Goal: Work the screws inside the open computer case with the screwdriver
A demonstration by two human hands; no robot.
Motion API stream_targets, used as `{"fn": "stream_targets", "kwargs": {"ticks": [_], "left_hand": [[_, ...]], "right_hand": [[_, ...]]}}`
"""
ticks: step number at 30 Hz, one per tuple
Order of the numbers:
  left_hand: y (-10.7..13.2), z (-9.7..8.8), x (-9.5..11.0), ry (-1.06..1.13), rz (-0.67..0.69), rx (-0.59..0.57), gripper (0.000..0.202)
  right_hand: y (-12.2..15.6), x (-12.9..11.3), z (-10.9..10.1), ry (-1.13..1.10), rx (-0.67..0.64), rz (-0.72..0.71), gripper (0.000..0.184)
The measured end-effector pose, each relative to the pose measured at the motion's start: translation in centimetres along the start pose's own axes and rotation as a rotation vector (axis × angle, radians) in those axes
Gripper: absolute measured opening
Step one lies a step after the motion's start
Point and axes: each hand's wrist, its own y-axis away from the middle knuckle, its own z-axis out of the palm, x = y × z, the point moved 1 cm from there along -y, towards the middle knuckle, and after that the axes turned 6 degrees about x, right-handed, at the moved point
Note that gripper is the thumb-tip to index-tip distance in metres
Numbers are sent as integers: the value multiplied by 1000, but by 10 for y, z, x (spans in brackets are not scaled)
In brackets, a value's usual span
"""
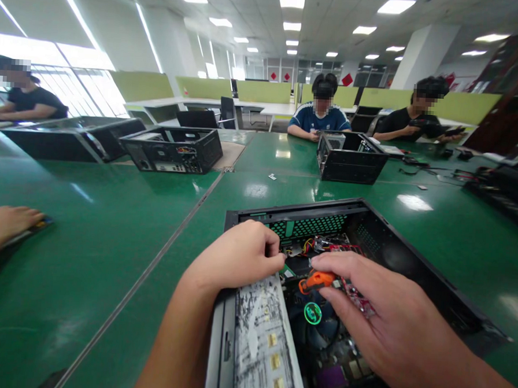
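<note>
An open black computer case (411, 265) lies in front of me, its wiring, boards and a round fan (312, 314) with a green-lit centre showing. Along its left side runs a light metal box (262, 339) with smudged marks and yellowish patches. My left hand (249, 254) rests by the far end of that box, fingers curled and thumb bent in; what they hold, if anything, is hidden. Over the case interior, my right hand (375, 304) pinches an orange-handled tool (319, 281) between thumb and fingers. Its working end cannot be made out.
Another person's hand (12, 224) lies on the green table (131, 222) at the left edge, on a dark object. Further back stand more open cases (170, 149), one (352, 158) before a seated person. Cables (442, 172) and dark equipment (506, 189) lie at the right.
</note>
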Motion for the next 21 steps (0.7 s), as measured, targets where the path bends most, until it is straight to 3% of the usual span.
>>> {"fn": "stream_targets", "kwargs": {"ticks": [10,16,21], "left_hand": [[-1,0,0,7,-14,1,24],[-1,-1,1,9,-18,0,24],[-1,-1,1,-3,-12,-4,23]], "right_hand": [[-2,2,5,-50,-61,57,28],[-5,2,5,1,-100,165,13],[-5,4,6,-7,-115,120,13]]}}
